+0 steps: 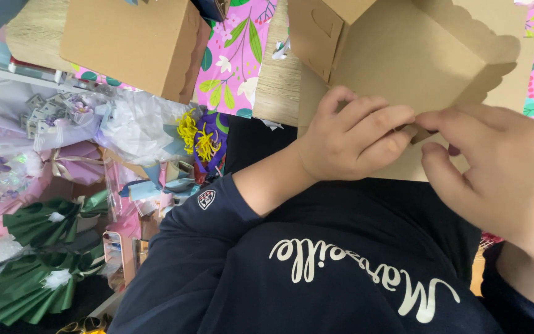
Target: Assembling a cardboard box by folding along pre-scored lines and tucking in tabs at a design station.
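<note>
A brown cardboard box [403, 55], partly folded and with a scalloped flap edge, rests against the table edge close to my body. My left hand [347, 136] is curled over its near edge, fingers pressing the cardboard. Just to the right, my right hand [495, 173] pinches the same edge between thumb and fingertips, and the two hands almost touch. I wear a dark navy long-sleeved top with white lettering.
A second, closed brown box [131, 43] sits on the wooden table [276, 80] at the upper left, over pink floral paper [236, 49]. On the left below lie wrapped bouquets, green paper fans [38, 260], purple and white wrapping and yellow ribbon curls [196, 136].
</note>
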